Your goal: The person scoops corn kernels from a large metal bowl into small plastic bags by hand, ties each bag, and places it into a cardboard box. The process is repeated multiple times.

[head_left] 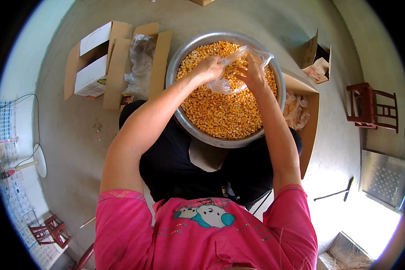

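Observation:
A wide metal basin (171,74) full of loose yellow-orange corn kernels (220,114) stands before me, its near side at my knees. Over the kernels is a clear plastic bag (225,87), its film stretching between my hands. My left hand (210,69) is closed on the bag's left edge. On the other side, my right hand (255,72) is at the bag's mouth, with plastic draped about its far side. Its fingers are curved and apart, pointing toward the left hand, with kernels visible beside them. The film partly covers the fingertips.
Left of the basin are an open cardboard box (91,74) and another carton holding crumpled clear plastic (141,60). At right, a carton (309,112) holds more bags. Farther off are a small box (317,58), a dark red chair (369,107) and a white fan (39,161).

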{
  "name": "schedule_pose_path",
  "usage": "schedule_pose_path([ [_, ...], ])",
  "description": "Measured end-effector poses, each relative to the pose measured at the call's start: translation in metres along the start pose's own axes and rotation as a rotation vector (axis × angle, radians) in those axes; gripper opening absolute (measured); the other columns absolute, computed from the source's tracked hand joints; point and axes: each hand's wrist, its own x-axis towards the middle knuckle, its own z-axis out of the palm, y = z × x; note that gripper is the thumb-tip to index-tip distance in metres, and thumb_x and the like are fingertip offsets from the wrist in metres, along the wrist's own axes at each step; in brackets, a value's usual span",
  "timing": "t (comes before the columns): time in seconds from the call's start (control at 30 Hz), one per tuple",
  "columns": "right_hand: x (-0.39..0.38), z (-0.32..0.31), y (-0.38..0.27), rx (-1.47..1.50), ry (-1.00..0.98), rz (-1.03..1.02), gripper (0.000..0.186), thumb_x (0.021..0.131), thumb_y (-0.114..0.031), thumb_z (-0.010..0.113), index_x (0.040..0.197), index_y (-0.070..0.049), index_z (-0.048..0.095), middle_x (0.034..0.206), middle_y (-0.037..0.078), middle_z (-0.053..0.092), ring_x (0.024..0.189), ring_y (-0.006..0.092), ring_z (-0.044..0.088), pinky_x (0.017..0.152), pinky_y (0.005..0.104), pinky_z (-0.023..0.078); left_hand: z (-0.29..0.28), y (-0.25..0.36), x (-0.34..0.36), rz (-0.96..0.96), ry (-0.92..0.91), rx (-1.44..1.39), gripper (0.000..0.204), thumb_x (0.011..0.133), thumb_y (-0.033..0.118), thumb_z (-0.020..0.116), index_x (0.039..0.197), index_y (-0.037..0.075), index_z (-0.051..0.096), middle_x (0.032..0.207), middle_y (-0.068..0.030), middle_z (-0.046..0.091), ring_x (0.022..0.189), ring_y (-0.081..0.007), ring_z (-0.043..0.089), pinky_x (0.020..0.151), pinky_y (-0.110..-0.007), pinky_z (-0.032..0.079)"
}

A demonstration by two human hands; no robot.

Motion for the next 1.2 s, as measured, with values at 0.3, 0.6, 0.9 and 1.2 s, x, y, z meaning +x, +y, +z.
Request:
schedule_pose_path([
  [0.3,-0.034,-0.008,-0.01,-0.614,-0.482,-0.227,0.048,0.095,-0.043,0.043,0.079,-0.002,0.062,0.07,0.007,0.062,0.061,0.0147,0.059,0.059,0.0284,0.049,-0.004,0.014,-0.002,-0.054,-0.025,-0.035,0.025,0.094,0.021,0.046,0.101,0.002,0.06,0.073,-0.0088,0.06,0.061,-0.0182,0.057,0.054,-0.035,0.045],
  [0.6,-0.071,0.023,0.086,-1.048,-0.73,-0.741,0.039,0.086,-0.026,0.058,0.119,-0.006,0.054,0.116,0.022,0.056,0.103,0.0364,0.058,0.089,0.0438,0.047,-0.004,0.018,-0.008,0.232,0.104,0.134,0.025,0.09,0.018,0.046,0.078,-0.002,0.057,0.065,-0.0137,0.059,0.056,-0.0222,0.055,0.054,-0.04,0.045],
  [0.9,-0.08,0.029,0.116,-1.357,-0.572,-1.098,0.053,0.085,-0.03,0.057,0.132,-0.011,0.044,0.134,0.02,0.042,0.122,0.0377,0.044,0.1,0.0492,0.038,0.001,0.012,-0.006,0.042,0.096,-0.05,0.017,0.088,0.012,0.047,0.082,0.001,0.058,0.066,-0.0124,0.057,0.056,-0.0178,0.055,0.048,-0.035,0.044],
  [1.2,-0.084,0.023,0.116,-1.296,-0.626,-1.04,0.027,0.085,-0.025,0.059,0.101,-0.004,0.054,0.098,0.015,0.053,0.099,0.0333,0.052,0.084,0.0452,0.044,0.005,0.004,0.006,0.02,0.022,-0.038,0.024,0.09,0.017,0.046,0.099,0.0,0.06,0.075,-0.0092,0.059,0.06,-0.0156,0.055,0.051,-0.034,0.045],
])
